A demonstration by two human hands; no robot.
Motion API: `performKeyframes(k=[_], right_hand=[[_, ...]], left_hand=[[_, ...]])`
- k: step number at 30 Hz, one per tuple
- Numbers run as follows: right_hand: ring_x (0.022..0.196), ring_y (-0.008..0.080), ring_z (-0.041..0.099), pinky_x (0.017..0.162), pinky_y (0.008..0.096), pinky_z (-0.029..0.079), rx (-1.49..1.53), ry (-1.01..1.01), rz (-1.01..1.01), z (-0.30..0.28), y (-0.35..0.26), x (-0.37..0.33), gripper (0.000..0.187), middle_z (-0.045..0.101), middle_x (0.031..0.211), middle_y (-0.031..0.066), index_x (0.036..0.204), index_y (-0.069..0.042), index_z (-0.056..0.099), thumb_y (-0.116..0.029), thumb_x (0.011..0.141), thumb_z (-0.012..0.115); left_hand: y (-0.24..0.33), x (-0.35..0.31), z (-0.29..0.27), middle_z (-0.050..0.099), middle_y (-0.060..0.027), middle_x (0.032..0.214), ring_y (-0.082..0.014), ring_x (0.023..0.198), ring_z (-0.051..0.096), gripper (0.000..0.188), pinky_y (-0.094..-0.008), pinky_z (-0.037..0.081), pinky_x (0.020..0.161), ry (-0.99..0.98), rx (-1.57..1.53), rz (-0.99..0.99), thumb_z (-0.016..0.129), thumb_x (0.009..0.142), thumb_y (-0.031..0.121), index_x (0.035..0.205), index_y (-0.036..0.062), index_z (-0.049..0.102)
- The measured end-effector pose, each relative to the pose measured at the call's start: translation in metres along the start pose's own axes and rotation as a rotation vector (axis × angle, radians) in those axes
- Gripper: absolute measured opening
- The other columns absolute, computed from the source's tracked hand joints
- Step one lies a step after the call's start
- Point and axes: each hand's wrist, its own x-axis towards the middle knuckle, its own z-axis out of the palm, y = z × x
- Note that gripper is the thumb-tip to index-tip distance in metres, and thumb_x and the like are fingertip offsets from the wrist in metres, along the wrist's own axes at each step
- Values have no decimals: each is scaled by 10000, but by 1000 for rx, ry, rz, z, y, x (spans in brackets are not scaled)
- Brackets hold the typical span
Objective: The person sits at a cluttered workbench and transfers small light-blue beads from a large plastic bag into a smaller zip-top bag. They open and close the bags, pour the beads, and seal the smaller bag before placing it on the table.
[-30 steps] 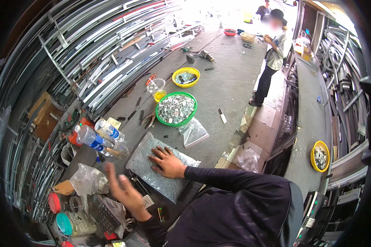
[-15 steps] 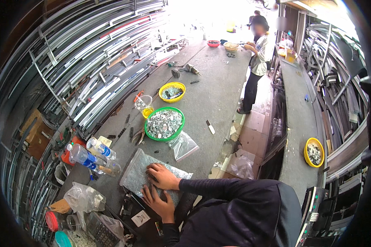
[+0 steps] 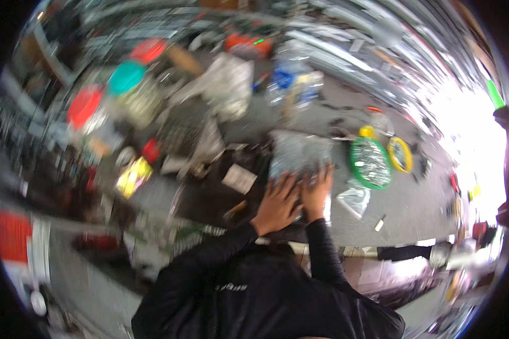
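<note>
My left hand (image 3: 277,204) lies flat, fingers spread, on the lower part of a clear plastic bag (image 3: 301,151) with greyish contents. My right hand (image 3: 316,194) rests beside it on the same bag, fingers stretched out toward the far side. The two hands are close together at the thumbs. What lies under the palms is hidden. To the right of the bag stands a green basket (image 3: 353,165) full of small metal pieces, with an empty-looking clear zip bag (image 3: 354,198) at its near edge.
A yellow basket (image 3: 410,157) stands beyond the green one. Plastic bottles (image 3: 291,82) are behind the bag. At left are a teal-lidded jar (image 3: 126,78), a red-lidded jar (image 3: 85,107), a crumpled plastic bag (image 3: 229,85) and a white card (image 3: 239,178). A small blade-like piece (image 3: 380,223) lies at right.
The view has swung left, bringing the jars and clutter further into the picture, blurred. My hands stay on the bag, now side by side with fingers pointing away.
</note>
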Motion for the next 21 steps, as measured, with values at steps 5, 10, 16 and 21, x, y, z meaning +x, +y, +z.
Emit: performKeyframes(k=[5,10,16,21], right_hand=[[1622,439,417,1331,588,296,-74,-127,-88,0,1,11,530,474,1746,215,1636,-139,588,-295,1131,623],[1593,458,447,1317,585,316,-59,-126,-98,1,2,11,551,515,1711,231,1617,-116,604,-318,1107,663],[1620,471,404,1330,580,296,-92,-192,-129,-1,9,11,614,463,1749,232,1668,-128,547,-357,1112,671],[1642,477,368,1351,577,269,-48,-235,-148,-12,10,10,648,415,1781,233,1690,-134,519,-363,1105,680]], left_hand=[[-4,-18,-3,268,-257,1839,-457,1731,178,810,-645,140,1388,18,-44,38,559,1141,487,1739,-20,355],[-8,-30,-2,270,-253,1841,-453,1731,185,844,-618,156,1396,16,-41,57,580,1126,521,1729,-29,366],[-8,-31,-1,262,-274,1837,-469,1727,183,979,-626,153,1394,40,-87,38,615,1075,629,1732,-43,343],[-11,-32,-1,193,-310,1847,-536,1721,119,1139,-647,133,1391,54,-157,45,655,998,742,1758,-26,295]])
